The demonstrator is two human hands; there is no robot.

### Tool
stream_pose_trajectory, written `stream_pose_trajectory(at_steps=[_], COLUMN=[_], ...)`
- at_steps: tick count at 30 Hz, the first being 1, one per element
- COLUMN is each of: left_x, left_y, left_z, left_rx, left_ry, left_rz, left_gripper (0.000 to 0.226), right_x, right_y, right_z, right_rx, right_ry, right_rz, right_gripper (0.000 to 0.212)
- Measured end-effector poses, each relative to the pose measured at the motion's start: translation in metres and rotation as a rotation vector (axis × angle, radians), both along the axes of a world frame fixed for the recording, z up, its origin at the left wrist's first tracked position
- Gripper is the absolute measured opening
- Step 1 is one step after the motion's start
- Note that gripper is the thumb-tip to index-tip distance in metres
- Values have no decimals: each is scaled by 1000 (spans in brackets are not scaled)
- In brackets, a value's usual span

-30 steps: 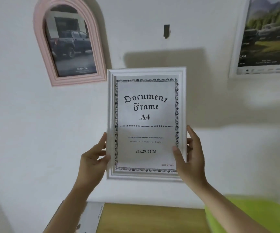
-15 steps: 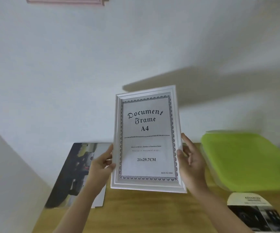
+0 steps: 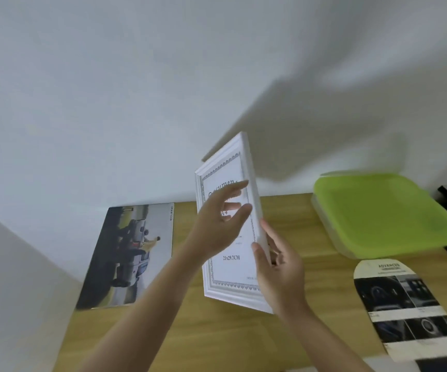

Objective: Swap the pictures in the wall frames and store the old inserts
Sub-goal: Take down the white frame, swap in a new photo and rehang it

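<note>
Head view: a white A4 document frame point(image 3: 230, 237) is held upright and turned edge-on above the wooden desk point(image 3: 217, 339)

Its right edge is gripped by the right hand point(image 3: 278, 272), thumb in front and fingers behind; the left hand point(image 3: 221, 224) is spread loosely across its glass, fingers relaxed. A truck print point(image 3: 131, 253) is seen left of the frame, a lime-green lidded box point(image 3: 383, 213) and an arched car print point(image 3: 407, 310) to its right
</note>
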State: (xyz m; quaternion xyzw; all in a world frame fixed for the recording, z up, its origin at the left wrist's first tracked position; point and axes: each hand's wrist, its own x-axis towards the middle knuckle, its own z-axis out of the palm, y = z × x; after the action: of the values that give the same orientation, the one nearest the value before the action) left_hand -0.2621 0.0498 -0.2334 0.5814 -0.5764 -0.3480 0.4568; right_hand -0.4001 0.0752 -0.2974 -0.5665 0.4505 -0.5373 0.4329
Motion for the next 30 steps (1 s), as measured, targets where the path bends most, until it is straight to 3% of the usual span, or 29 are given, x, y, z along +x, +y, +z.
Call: stream_pose_trajectory(at_steps=[7,14,18,22,25,30], left_x=[-5,15,35,53,63,71], left_y=[-4,-7,-3,7,12,15], left_z=[15,20,13,3,-11,-47], left_rx=[-71,-18,-8,-8,20,63], left_ry=[-97,-72,-53,79,277,394], left_rz=[100,273,323,345,345,393], left_gripper=[36,38,39,38,39,39], right_x=[10,8,-2,-16,-19,-20], right_y=[12,4,-20,-45,-54,-56], right_z=[12,11,-17,-52,-61,-72], right_rx=[-39,-55,59,291,433,388], right_ry=[35,6,12,205,97,65], right_rz=[44,290,176,75,129,150], right_gripper=[46,36,31,49,55,58])
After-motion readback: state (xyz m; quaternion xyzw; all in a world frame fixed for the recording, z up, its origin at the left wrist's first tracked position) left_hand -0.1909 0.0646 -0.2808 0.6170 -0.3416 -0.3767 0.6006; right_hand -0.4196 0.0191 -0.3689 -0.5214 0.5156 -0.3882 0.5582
